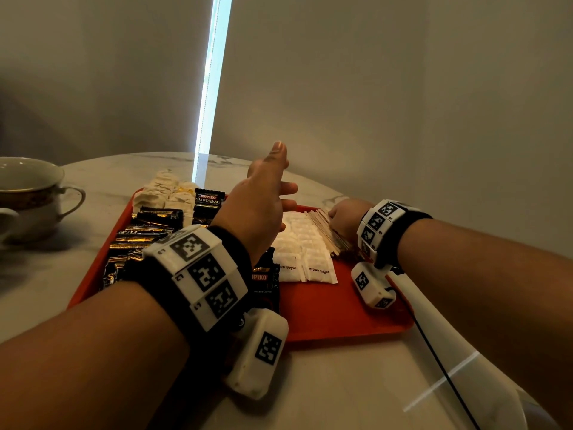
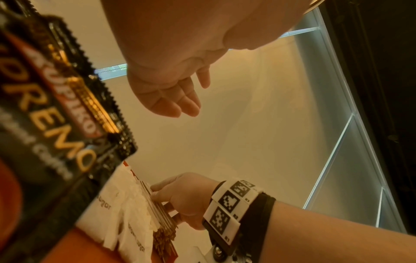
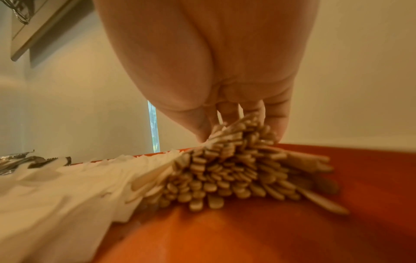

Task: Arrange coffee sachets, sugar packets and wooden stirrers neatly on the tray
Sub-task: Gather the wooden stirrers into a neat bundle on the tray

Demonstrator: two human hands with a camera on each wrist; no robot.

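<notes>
Head view: red tray [image 1: 341,318] on marble worktop [image 1: 325,383]. Right hand [image 1: 342,217] on the wooden stirrers [image 1: 325,234] at tray's right side, grip grasping the bundle between thumb and fingers [image 3: 278,115]. Left hand [image 1: 259,201] hovers above the tray, grip released, fingers straight. Brown sugar packets [image 1: 302,249] just left of stirrers; black coffee sachets [image 1: 148,231] along the left. Cup [image 1: 31,197] off-tray, far left.

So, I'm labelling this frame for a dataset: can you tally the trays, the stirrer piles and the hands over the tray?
Red tray: 1
Stirrer pile: 1
Hands: 2, the left hand open, the right hand gripping the pile
Total: 4
</notes>
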